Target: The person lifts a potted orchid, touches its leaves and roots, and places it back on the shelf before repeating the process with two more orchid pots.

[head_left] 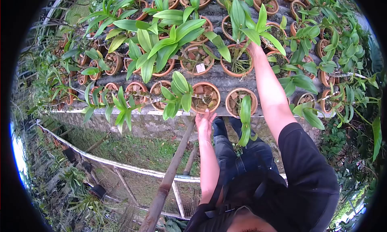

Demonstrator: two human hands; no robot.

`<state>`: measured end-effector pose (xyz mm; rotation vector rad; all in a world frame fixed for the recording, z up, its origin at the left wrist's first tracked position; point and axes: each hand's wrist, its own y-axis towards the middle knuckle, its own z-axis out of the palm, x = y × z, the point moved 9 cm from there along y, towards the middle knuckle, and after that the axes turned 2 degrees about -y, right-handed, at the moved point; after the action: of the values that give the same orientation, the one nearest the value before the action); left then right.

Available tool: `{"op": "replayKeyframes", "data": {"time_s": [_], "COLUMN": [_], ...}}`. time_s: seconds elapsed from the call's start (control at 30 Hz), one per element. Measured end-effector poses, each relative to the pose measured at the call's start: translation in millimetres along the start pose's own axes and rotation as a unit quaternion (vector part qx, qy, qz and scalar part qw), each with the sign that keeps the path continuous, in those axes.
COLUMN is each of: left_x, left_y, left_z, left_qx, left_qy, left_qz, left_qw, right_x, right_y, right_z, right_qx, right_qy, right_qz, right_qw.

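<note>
My left hand [204,121] is palm-up at the front edge of the bench. Its fingers are apart and loosely bent, with the tips against or just below the rim of a clay pot [194,106] filled with brown chunks. Reaching farther in, my right hand [251,47] is at the base of a leafy orchid plant [238,16], beside a clay pot [238,74] with pale roots in it. Leaves cover most of the right fingers, so their grip is hidden. A smaller clay pot [255,98] with one drooping leaf [245,115] stands between my arms.
Rows of potted orchids [173,40] crowd the bench, some leaning over its front edge. A pot holding a white tag [200,68] stands behind my left hand. A wooden pole [165,185] slants up on the left, near a white-railed fence [141,170] and grass.
</note>
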<state>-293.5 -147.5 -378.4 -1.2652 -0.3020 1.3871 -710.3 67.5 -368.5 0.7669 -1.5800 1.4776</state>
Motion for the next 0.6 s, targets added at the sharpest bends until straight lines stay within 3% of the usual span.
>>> {"op": "replayKeyframes", "data": {"time_s": [0.6], "left_x": [-4], "left_y": [-5], "left_z": [8], "left_qx": [0.016], "left_qy": [0.016], "left_qz": [-0.008], "left_qw": [1.000], "right_x": [48], "right_y": [-21], "right_z": [-19], "right_qx": [-0.068], "right_qy": [-0.124], "right_qz": [-0.079], "right_qw": [0.987]}}
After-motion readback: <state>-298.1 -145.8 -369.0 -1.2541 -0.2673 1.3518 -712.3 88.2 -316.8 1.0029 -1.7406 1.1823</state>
